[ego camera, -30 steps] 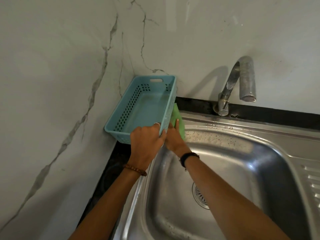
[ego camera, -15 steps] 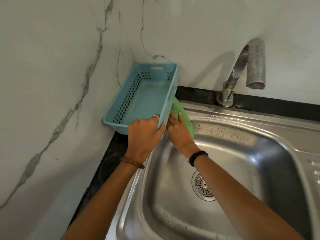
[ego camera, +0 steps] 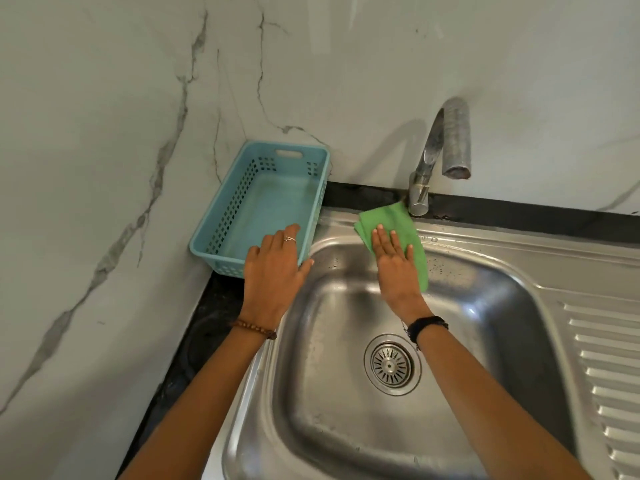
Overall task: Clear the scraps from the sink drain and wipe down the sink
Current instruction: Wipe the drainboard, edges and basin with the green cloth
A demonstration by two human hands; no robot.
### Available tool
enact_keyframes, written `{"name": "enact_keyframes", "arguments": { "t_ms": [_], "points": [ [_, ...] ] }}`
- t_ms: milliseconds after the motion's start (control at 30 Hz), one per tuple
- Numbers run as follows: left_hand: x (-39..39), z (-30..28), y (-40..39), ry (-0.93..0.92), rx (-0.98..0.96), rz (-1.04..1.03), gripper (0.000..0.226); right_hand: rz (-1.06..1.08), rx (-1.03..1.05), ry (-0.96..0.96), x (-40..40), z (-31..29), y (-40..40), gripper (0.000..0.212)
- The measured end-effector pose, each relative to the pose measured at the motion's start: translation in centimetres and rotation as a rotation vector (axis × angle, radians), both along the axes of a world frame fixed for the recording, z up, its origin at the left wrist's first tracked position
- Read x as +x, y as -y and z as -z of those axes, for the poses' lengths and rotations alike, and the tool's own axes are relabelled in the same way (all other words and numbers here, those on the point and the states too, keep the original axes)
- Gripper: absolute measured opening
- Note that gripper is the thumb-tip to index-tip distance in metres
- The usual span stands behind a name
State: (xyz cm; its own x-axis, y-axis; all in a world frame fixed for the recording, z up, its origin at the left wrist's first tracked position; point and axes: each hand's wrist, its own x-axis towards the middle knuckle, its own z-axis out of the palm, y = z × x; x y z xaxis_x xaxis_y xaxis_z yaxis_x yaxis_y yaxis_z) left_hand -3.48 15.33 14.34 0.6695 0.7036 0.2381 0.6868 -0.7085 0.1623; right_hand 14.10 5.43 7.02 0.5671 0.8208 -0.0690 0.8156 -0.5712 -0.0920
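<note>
Drain (ego camera: 392, 364) looks free of scraps as far as I can tell, so I'm on the wiping part. My right hand (ego camera: 394, 268) is flat, fingers straight, pressing the green cloth (ego camera: 398, 223) onto the sink (ego camera: 519, 258) back rim by the tap (ego camera: 440, 157). Left hand (ego camera: 275, 268) rests spread on the blue basket (ego camera: 221, 216) corner. Next up is probably sweeping along the rim, then down into the bowl.

walls: white marble wall (ego camera: 104, 133) with grey cracks, 9 to 1 o'clock
counter: dark counter strip (ego camera: 519, 213), maybe wet, 3 o'clock
</note>
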Motion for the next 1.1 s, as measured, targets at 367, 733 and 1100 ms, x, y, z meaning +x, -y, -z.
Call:
{"name": "enact_keyframes", "arguments": {
  "t_ms": [367, 733, 1100],
  "points": [
    [3.1, -0.3, 8.7, 0.575, -1.123, 0.047, 0.030, 0.607, 0.715, -1.408, -1.3, -6.6, 7.9, 0.032],
    [6.7, 0.1, 13.1, 0.869, -1.863, -0.260, 0.044, 0.239, 0.682, -1.058, -6.2, -7.0, 11.2, 0.048],
    [6.8, -0.6, 13.1, 0.829, -1.832, -0.180, 0.036, 0.295, 0.769, -1.161, -5.8, -6.0, 12.2, 0.040]
  ]
}}
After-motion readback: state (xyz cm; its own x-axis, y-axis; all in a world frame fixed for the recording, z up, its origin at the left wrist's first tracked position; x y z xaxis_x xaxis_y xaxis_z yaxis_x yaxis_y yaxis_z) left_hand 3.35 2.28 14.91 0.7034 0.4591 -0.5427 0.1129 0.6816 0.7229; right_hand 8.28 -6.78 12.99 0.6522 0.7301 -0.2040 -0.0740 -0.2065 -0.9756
